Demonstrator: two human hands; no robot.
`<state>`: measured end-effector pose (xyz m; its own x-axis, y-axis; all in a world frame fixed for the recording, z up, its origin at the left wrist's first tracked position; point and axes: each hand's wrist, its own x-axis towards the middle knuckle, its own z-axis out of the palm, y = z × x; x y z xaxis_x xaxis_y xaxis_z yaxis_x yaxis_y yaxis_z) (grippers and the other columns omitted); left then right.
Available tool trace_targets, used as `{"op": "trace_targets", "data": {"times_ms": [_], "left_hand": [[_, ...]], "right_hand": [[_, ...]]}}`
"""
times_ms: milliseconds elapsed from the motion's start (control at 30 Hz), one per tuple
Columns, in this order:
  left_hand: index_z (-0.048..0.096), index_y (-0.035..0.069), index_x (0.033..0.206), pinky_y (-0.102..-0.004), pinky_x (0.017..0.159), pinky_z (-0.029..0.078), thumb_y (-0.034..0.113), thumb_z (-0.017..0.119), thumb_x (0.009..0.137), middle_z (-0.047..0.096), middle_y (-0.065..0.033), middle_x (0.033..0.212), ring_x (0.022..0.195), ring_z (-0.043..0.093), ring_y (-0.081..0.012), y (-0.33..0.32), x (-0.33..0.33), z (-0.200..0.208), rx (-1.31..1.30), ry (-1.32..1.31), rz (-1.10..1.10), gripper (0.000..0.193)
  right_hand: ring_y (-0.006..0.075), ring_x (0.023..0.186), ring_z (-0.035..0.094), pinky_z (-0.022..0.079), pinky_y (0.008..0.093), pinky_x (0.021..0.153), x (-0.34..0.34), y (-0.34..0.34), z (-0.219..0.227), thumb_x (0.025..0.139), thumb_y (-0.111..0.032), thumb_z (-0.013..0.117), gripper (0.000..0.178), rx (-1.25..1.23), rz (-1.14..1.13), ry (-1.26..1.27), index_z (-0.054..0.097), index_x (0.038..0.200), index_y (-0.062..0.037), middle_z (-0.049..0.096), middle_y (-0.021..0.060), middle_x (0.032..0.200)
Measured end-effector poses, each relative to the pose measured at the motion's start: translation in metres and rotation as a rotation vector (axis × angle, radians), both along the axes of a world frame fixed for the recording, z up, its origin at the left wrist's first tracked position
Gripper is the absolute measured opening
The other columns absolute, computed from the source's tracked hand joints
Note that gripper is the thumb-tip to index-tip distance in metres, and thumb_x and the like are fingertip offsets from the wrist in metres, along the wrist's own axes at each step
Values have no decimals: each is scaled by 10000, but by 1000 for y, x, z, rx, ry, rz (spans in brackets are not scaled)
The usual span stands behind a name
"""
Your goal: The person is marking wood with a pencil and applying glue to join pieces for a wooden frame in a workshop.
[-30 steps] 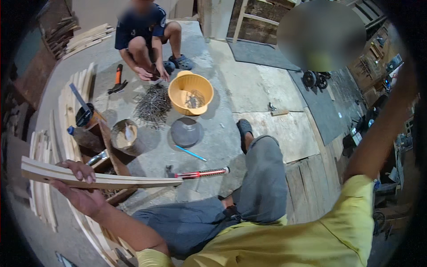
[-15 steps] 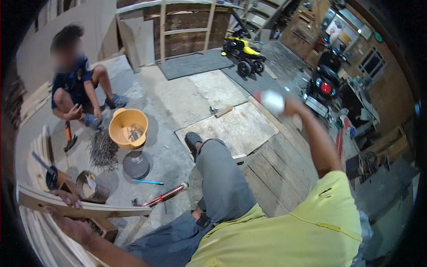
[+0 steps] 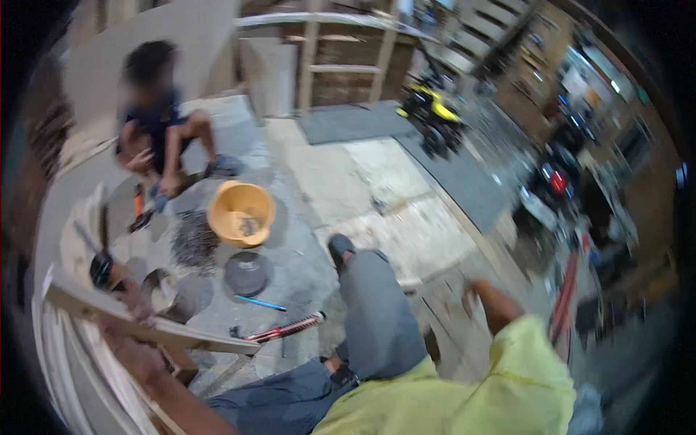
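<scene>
Lowered since the earlier frame, the right hand [image 3: 484, 296] is blurred above the floorboards [image 3: 458, 348], its grip impossible to tell, while the left hand [image 3: 134, 349] grips a wood strip [image 3: 194, 336] at lower left, probably light, stiff, and best held mid-length.

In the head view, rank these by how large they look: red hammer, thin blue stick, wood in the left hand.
Largest to smallest:
1. Wood
2. Red hammer
3. Thin blue stick
</scene>
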<state>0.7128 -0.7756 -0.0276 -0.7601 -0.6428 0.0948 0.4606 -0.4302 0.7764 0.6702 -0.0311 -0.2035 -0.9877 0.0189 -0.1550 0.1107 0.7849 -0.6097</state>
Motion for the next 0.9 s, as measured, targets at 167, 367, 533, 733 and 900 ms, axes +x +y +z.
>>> {"op": "trace_targets", "data": {"times_ms": [167,367,533,733,900], "left_hand": [[493,41,1070,-256,556,412,556,516,929,497,-70,809,692,502,-158,29,-3,15,-164,82,-84,534],[502,-10,1041,-287,584,461,438,483,986,526,-107,799,695,517,-166,36,3,33,-274,113,-12,452],[500,-1,1059,-273,565,435,477,473,979,509,-94,786,658,500,-160,43,19,62,-379,174,0,485],[521,2,1013,-276,545,446,485,465,976,536,-93,743,600,520,-160,44,32,69,-512,153,45,487],[525,-1,1003,-273,568,465,457,461,988,554,-87,748,622,553,-160,50,35,60,-530,146,74,463]], "right_hand": [[273,866,677,548,412,802,51,55,-64,553,-225,861,551,359,-183,-752,698,1040,-24,703,107,924],[248,811,697,569,383,596,-89,9,66,529,-266,895,721,617,-164,-163,631,1154,-23,696,124,1017],[199,972,629,515,336,838,-152,-101,275,685,-85,814,549,96,105,473,574,1173,-13,653,80,1067],[320,1290,450,372,457,1078,-183,-188,432,845,-294,695,661,-1222,197,773,410,1366,-4,452,194,1405],[380,1181,532,414,519,1043,-181,-343,419,810,-410,683,779,-1387,568,737,362,1375,19,521,249,1283]]}}
